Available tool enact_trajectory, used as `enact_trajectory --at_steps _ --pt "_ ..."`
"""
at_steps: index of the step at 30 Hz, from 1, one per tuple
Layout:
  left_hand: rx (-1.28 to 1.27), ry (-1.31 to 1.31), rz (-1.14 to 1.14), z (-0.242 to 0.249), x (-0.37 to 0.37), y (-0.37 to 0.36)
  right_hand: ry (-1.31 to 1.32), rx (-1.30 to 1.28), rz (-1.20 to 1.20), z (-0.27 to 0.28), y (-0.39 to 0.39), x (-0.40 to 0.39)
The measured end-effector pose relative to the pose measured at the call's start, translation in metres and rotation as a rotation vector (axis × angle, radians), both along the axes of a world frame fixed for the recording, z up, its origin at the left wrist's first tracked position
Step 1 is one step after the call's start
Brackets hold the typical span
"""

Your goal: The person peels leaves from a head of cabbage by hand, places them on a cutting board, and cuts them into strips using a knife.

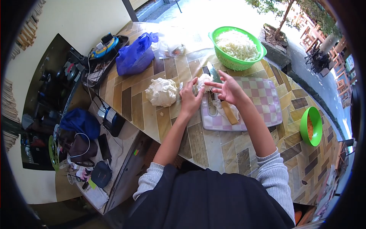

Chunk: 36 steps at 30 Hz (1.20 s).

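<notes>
My left hand (189, 96) has its thumb and forefinger against a crumbly white lump (205, 81) at the cutting board's far left corner. My right hand (231, 91) is on the lump's other side, fingers spread, with some fingertips close to it or touching. Partly under the right hand, a knife shows its blade (214, 72) pointing away and a tan handle (229, 113) towards me. A grey loop-shaped piece (211, 108) and white scraps lie beside the handle. The pink-and-white checked board (263, 100) is beneath. Left of my left hand sits a larger lumpy off-white ball (161, 92).
A green colander (264, 53) of white shreds stands at the back. To the right is a green bowl (317, 131) with orange contents. A blue plastic bag (134, 58) and a clear bag (171, 47) lie at the back left. Small crumbs dot the wood-patterned table (228, 152).
</notes>
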<state>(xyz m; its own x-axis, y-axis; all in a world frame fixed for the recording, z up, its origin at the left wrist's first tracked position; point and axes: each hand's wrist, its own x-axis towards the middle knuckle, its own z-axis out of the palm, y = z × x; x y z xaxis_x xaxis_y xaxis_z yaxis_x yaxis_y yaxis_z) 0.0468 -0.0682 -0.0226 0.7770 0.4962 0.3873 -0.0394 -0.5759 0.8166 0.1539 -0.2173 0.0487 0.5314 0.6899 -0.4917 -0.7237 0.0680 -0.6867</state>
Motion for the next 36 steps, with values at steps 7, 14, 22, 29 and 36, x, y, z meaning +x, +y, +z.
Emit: enact_trajectory --at_steps 7,14,22,29,36 --pt "0.028 0.005 0.003 0.002 -0.002 -0.001 -0.222 -0.029 -0.046 -0.002 -0.03 -0.003" --pt "0.175 -0.041 0.062 0.012 -0.006 -0.005 -0.326 -0.189 -0.005 0.019 0.01 -0.02" --pt "0.159 -0.067 0.076 0.025 -0.012 -0.012 -0.67 -0.275 0.019 0.0 -0.028 -0.021" --pt "0.411 -0.282 -0.014 0.026 -0.013 -0.006 -0.592 -0.248 0.094 -0.002 -0.019 -0.031" --pt "0.606 -0.395 -0.032 0.044 -0.015 0.001 -0.275 0.086 0.076 0.003 -0.001 -0.029"
